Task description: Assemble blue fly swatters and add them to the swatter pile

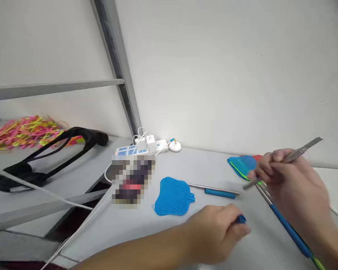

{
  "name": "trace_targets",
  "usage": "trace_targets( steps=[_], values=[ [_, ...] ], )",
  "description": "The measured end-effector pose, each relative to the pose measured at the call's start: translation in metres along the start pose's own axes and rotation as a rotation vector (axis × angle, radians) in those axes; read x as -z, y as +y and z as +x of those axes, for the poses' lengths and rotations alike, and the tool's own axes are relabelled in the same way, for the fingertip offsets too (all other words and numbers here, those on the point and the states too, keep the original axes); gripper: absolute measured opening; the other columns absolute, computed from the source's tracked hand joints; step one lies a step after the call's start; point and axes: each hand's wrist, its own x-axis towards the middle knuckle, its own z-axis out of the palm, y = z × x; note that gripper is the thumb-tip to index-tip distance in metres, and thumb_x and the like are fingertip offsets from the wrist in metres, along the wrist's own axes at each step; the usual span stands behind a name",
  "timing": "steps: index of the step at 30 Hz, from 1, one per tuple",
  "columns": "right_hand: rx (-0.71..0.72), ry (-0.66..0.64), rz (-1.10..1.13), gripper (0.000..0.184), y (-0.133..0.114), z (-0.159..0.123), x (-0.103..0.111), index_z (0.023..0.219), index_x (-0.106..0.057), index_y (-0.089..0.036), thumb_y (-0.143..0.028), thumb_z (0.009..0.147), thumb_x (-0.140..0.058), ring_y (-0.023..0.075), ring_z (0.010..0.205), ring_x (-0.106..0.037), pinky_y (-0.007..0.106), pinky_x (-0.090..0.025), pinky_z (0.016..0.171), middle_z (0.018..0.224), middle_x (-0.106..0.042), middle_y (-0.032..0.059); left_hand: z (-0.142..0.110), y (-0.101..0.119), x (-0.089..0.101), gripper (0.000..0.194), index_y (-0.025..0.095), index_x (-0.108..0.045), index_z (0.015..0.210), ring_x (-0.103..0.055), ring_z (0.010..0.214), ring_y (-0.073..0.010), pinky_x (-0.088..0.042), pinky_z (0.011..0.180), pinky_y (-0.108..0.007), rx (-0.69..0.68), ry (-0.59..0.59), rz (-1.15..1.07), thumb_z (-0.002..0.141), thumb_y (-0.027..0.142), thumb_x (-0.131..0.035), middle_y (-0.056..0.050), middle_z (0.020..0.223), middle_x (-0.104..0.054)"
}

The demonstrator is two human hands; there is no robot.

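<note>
My left hand [214, 230] is closed around a blue tube [241, 219]; only its end shows past my fingers. To its upper right, my right hand [293, 183] is raised above the table and grips a slim silver metal rod [304, 149]. That rod has a ridged section and a flat end, and it slants up to the right. Left of my hands lies a blue fly swatter head [173, 197] with a mesh face. Near it rest a thin metal rod [195, 185] and a blue grip sleeve [220, 193].
Several fly swatters [242, 165] lie stacked at the right, one blue handle [290, 228] running toward me. A white power strip [124, 150] with plugs stands by the wall. Left are a metal frame post [121, 63], a black strapped object [73, 153] and colourful cords [28, 131].
</note>
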Motion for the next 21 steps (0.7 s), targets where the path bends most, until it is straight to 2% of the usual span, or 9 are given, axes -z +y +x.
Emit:
trace_targets(
  steps=[4,9,15,21],
  values=[
    [-0.243,-0.07,0.33,0.011,0.0,-0.009,0.022,0.075,-0.049,-0.021,-0.013,0.077,-0.055,0.0088,0.049,-0.02,0.02,-0.03,0.039,0.059,-0.022,-0.0065,0.003,-0.005,-0.004,0.018,0.021,-0.05,0.093,-0.05,0.071,-0.013,-0.036,0.067,-0.023,0.021,0.077,0.075,0.1,0.032,-0.037,0.002,0.077,-0.053],
    [-0.39,-0.015,0.508,0.006,0.018,-0.013,0.025,0.076,-0.055,-0.02,-0.018,0.081,-0.055,0.0086,0.047,-0.012,0.02,-0.023,0.038,0.055,-0.014,-0.0077,0.005,-0.01,-0.006,0.027,0.021,-0.043,0.082,-0.044,0.067,-0.0132,-0.032,0.063,-0.025,0.075,0.02,0.121,0.101,0.039,-0.034,0.002,0.074,-0.048],
    [-0.398,0.027,0.527,0.012,0.023,-0.017,0.021,0.072,-0.056,-0.02,-0.021,0.083,-0.052,0.0088,0.047,-0.014,0.021,-0.025,0.039,0.054,-0.016,-0.007,0.007,-0.006,-0.005,0.036,0.021,-0.034,0.074,-0.04,0.062,-0.013,-0.025,0.058,-0.027,0.21,-0.091,0.091,0.102,0.044,-0.028,0.003,0.069,-0.045],
    [-0.371,0.043,0.513,0.014,0.021,-0.018,0.024,0.069,-0.055,-0.02,-0.02,0.082,-0.051,0.0087,0.046,-0.016,0.022,-0.026,0.04,0.053,-0.017,-0.0067,0.01,-0.008,-0.004,0.038,0.021,-0.035,0.074,-0.038,0.062,-0.0131,-0.025,0.058,-0.028,0.245,-0.13,0.061,0.101,0.046,-0.028,0.003,0.069,-0.045]
  ],
)
